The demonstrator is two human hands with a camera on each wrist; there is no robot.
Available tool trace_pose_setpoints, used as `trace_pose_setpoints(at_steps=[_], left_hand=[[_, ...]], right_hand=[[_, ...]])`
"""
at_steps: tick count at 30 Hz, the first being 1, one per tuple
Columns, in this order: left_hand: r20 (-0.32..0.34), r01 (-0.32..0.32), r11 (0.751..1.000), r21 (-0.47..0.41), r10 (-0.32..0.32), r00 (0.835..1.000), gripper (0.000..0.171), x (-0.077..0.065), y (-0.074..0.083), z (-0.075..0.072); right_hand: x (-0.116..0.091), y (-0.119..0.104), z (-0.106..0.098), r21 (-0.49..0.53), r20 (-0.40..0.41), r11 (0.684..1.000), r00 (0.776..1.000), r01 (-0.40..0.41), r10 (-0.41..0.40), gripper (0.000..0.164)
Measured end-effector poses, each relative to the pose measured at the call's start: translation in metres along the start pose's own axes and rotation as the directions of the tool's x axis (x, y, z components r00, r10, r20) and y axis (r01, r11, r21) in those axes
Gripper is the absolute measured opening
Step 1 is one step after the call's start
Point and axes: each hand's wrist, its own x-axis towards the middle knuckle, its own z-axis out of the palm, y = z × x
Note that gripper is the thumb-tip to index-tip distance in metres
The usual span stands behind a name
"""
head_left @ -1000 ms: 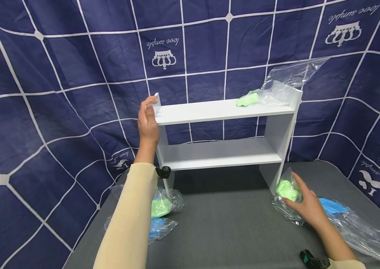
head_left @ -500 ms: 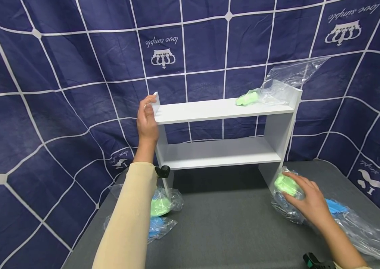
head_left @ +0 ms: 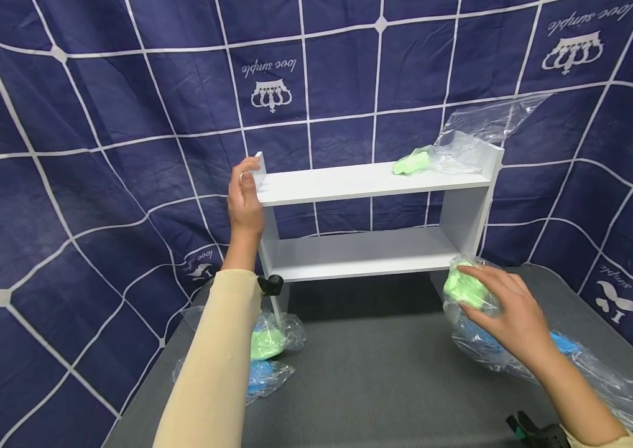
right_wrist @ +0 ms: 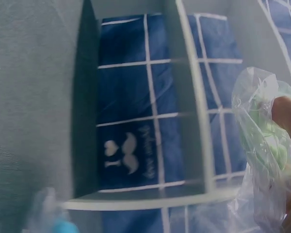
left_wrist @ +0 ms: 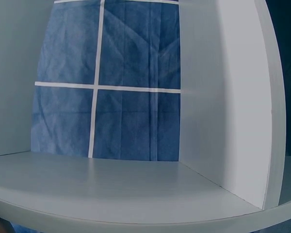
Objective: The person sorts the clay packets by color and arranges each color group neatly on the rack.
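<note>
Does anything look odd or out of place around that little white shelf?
Yes: the crowns and lettering on the blue cloth behind the white shelf are upside down. On top, a clear plastic bag sticks up beyond the shelf's right end, which looks untidy. I see no spill or breakage.

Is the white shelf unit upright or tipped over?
Upright: the white shelf unit stands on its side panels on the grey surface, boards roughly level.

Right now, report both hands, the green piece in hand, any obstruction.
Left hand grips white shelf, left side. Right hand holds bagged green piece. Blue bagged item near right hand, possibly obstructing.
</note>
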Motion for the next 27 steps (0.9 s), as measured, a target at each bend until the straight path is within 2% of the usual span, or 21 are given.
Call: trace_pose_setpoints(at_steps=[10, 15, 20, 23, 27], left_hand=[[-0.009, -0.011, 1.000, 0.002, 0.011, 1.000, 0.037, 0.001, 0.000, 0.000], [0.002, 0.002, 1.000, -0.001, -0.002, 1.000, 0.031, 0.000, 0.000, 0.002], [-0.003, 0.000, 1.000, 0.004, 0.000, 1.000, 0.029, 0.000, 0.001, 0.003], [-0.002, 0.001, 1.000, 0.003, -0.001, 1.000, 0.028, 0.001, 0.002, 0.002], [-0.002, 0.014, 1.000, 0.010, -0.014, 1.000, 0.029, 0.000, 0.002, 0.001]], right_hand=[[0.051, -0.038, -0.038, -0.018, -0.030, 0.995, 0.995, 0.097, -0.097, 0.075], [0.073, -0.054, -0.056, -0.040, -0.072, 0.992, 0.989, 0.123, -0.125, 0.075], [0.098, -0.067, -0.068, -0.049, -0.127, 0.982, 0.974, 0.181, -0.186, 0.073], [0.115, -0.073, -0.073, -0.029, -0.178, 0.975, 0.959, 0.221, -0.223, 0.067], [0.142, -0.078, -0.072, 0.036, -0.234, 0.970, 0.945, 0.241, -0.226, 0.061]])
